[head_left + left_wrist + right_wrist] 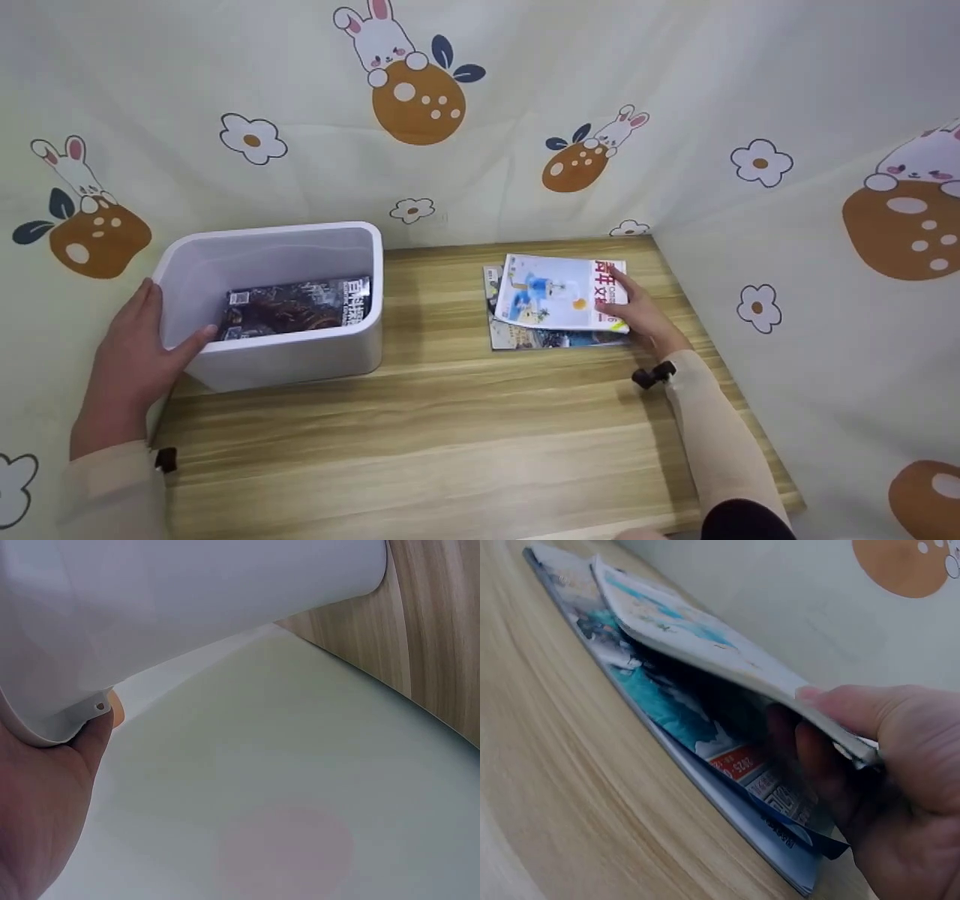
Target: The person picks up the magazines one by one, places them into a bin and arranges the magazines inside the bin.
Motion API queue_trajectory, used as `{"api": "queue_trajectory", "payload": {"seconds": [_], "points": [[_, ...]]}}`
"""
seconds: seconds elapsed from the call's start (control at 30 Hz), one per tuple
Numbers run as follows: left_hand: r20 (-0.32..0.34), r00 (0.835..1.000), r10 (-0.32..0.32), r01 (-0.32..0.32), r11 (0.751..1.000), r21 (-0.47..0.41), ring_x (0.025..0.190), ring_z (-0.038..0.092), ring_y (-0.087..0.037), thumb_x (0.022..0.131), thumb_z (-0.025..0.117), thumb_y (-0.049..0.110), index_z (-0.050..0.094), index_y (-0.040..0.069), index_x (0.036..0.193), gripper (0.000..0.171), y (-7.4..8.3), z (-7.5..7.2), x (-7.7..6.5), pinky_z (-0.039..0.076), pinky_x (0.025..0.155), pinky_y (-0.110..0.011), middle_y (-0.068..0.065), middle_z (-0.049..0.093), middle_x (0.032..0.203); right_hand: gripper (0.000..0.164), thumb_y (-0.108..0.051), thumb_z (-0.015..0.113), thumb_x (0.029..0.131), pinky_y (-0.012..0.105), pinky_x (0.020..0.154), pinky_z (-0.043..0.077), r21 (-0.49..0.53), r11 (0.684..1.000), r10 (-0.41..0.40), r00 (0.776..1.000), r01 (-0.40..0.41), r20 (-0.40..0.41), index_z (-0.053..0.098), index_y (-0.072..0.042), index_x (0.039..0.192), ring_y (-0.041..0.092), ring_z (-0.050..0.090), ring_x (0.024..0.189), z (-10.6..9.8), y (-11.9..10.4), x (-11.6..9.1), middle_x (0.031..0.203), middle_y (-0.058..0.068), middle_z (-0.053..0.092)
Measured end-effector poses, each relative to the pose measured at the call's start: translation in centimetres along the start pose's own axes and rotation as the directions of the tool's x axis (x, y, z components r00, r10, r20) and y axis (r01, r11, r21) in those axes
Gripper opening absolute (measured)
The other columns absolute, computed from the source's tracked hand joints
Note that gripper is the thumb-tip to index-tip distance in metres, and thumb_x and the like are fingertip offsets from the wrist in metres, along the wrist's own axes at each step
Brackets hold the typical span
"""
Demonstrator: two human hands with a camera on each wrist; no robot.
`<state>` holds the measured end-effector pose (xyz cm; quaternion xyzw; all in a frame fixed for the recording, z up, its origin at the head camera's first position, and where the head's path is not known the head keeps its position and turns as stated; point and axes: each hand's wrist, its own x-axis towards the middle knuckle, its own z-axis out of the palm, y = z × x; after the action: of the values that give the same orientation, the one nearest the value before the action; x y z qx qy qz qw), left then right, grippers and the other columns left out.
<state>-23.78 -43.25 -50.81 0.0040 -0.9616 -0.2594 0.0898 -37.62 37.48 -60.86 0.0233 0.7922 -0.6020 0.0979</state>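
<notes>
On the left of the table stands a white plastic bin (292,367). My left hand (139,352) grips its left rim, the thumb over the near edge; the left wrist view shows that hand (45,802) under the rim. A dark-covered magazine (296,307) lies inside the bin. At the right, my right hand (637,311) pinches the right edge of a white-covered magazine (551,292), thumb on top and fingers beneath. In the right wrist view this magazine's held edge is lifted off another magazine (682,712) with a blue sea picture, which lies under it.
A wood-grain table (450,435) carries everything, and its right edge meets a pale curtain (510,90) printed with rabbits and flowers. The curtain rises behind and on both sides. Small black mounts (652,375) sit at both wrists.
</notes>
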Motion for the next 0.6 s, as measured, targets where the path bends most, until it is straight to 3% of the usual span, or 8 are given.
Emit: {"api": "queue_trajectory", "payload": {"seconds": [0.07,0.17,0.3,0.6], "points": [[-0.003,1.0,0.0,0.0,1.0,0.0,0.165,0.004,-0.057,0.105,0.064,0.061,0.0,0.0,0.175,0.113,0.0,0.0,0.0,0.009,0.123,-0.084,-0.026,-0.003,0.183,0.105,-0.011,0.085,0.098,0.022,0.088,0.059,0.032,0.999,-0.006,1.0,0.007,-0.008,0.022,-0.027,0.179,0.022,0.066,0.111,0.1,0.0,0.1,0.177,0.025,0.027],[-0.004,1.0,-0.001,0.001,1.0,-0.002,0.165,0.004,-0.057,0.105,0.065,0.061,0.0,0.0,0.175,0.113,0.0,0.0,0.0,0.009,0.123,-0.084,-0.025,-0.003,0.183,0.106,-0.006,0.084,0.098,0.026,0.086,0.064,0.144,0.989,-0.005,1.0,0.006,-0.002,0.021,-0.029,0.18,0.019,0.072,0.099,0.5,-0.1,0.0,0.169,0.027,0.039],[-0.001,1.0,-0.004,0.004,1.0,-0.004,0.165,0.004,-0.058,0.105,0.064,0.062,0.0,0.0,0.175,0.113,0.1,0.0,-0.1,0.009,0.123,-0.084,-0.026,-0.003,0.182,0.108,-0.002,0.084,0.097,0.031,0.089,0.066,0.242,0.97,0.001,1.0,-0.002,0.002,0.021,-0.032,0.179,0.021,0.075,0.103,0.9,-0.4,-0.1,0.164,0.027,0.044],[-0.001,1.0,-0.008,0.008,1.0,0.003,0.165,0.005,-0.058,0.105,0.065,0.061,0.0,0.0,0.175,0.113,0.0,0.0,0.0,0.01,0.123,-0.084,-0.027,-0.002,0.182,0.103,-0.007,0.084,0.098,0.03,0.088,0.066,0.249,0.968,-0.007,1.0,0.011,-0.017,0.026,-0.036,0.178,0.022,0.076,0.103,1.9,-2.0,-0.2,0.161,0.022,0.049]]}}
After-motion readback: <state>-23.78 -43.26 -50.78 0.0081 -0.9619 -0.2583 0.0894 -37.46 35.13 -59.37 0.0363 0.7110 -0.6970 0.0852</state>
